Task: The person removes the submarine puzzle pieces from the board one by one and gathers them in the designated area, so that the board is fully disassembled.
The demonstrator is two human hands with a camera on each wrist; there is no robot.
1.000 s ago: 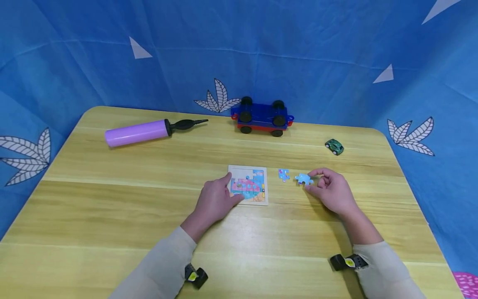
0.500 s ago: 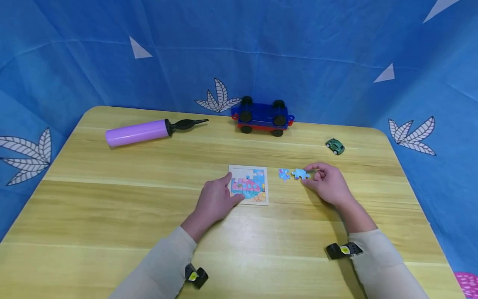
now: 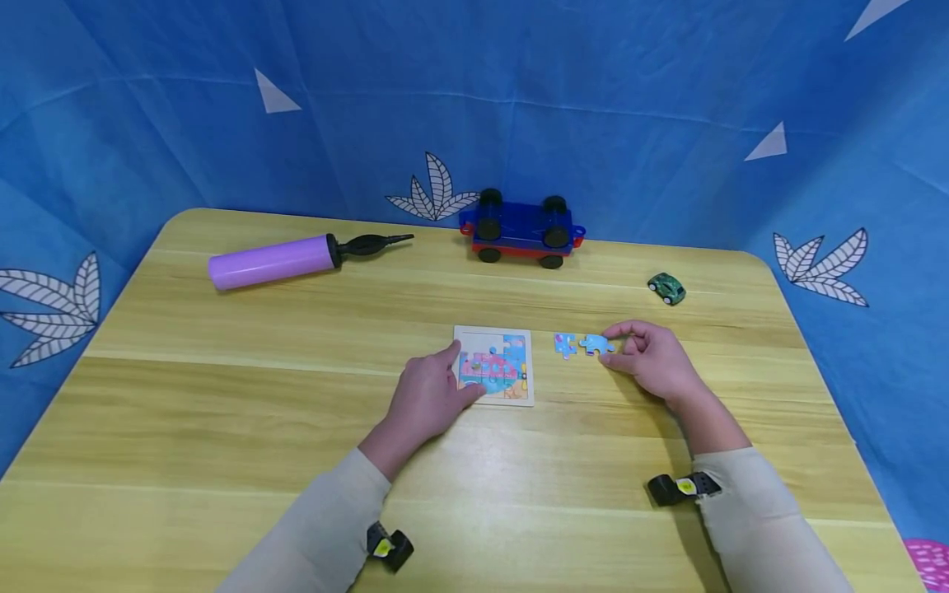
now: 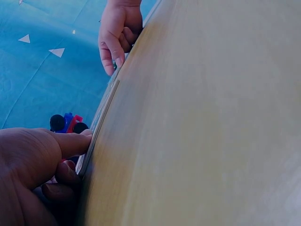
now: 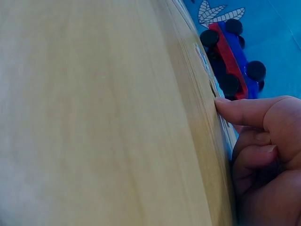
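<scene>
In the head view, my left hand (image 3: pixel 430 397) holds the left side of a small square jigsaw puzzle (image 3: pixel 516 398) in a pale frame. Its thumb lies over the lower left of the picture, and the index fingertip is at the upper left edge. Bare backing shows in the upper left of the frame; pink and blue pieces fill much of the rest. To the right, my right hand (image 3: pixel 651 360) pinches a light blue puzzle piece (image 3: pixel 595 344) between thumb and index finger, close over the table. Another blue and pink puzzle piece (image 3: pixel 564 346) lies just left of it.
A purple hand pump (image 3: pixel 274 263) with a black nozzle lies at the back left. Behind the puzzle stands a stack of blue and red toy wagons (image 3: pixel 522 229), the upper one wheels-up. A small green toy car (image 3: pixel 666 288) sits back right. Blue cloth (image 3: pixel 593 99) hangs behind the table.
My right hand has shifted slightly left and away from me, bringing the pinched puzzle piece closer to the loose one. The left hand and the puzzle frame stay in place.
</scene>
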